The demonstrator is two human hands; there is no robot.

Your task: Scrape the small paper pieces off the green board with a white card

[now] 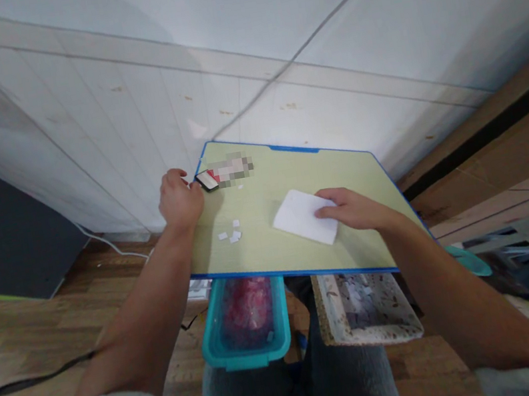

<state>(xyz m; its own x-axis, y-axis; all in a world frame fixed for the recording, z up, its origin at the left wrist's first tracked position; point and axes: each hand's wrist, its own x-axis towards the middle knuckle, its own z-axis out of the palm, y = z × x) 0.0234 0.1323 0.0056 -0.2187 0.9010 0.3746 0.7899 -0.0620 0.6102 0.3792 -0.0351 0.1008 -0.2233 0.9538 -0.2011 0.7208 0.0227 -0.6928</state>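
Observation:
My right hand (350,208) grips the right edge of a white rectangular pad (302,217), thumb on top and fingers along the far edge. I cannot tell whether the pad is folded cloth or stacked paper. It is over the pale yellow, blue-edged tabletop (273,250). At the table's left edge is my left hand (180,198), its fingers loosely bent and apart, thumb beside a small flat case (207,180) with a dark rim. Whether the thumb touches the case is unclear. Several small white pieces (234,236) lie near the left hand.
Below the table's near edge are a teal tub (249,356) with reddish contents and a speckled box (333,321) holding small pale bits. A white wall (137,104) stands behind the table; cardboard boxes (500,152) are at the right. A blurred patch (234,168) adjoins the case.

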